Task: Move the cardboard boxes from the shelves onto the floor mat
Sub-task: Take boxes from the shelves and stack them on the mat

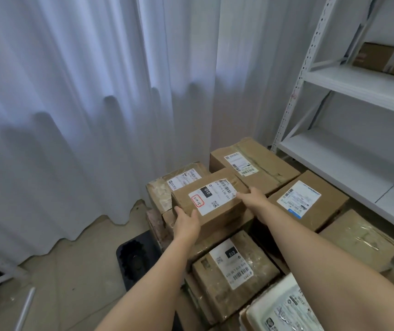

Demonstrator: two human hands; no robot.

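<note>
A small cardboard box [217, 211] with a white shipping label sits on top of other stacked boxes on the floor. My left hand [186, 223] grips its near left corner. My right hand [254, 195] holds its right edge, fingers on the side. Around it lie several taped cardboard boxes: a large one behind [260, 161], one to the right [315, 201], one in front [236, 271]. The black floor mat [131, 254] shows at the pile's left edge. One more box [387, 59] stands on an upper shelf at the far right.
A white metal shelving unit [348, 158] stands at the right, its lower shelves bare. White curtains [84, 115] hang across the back and left. A white padded parcel [284, 309] lies at the bottom right. Beige floor shows at the lower left.
</note>
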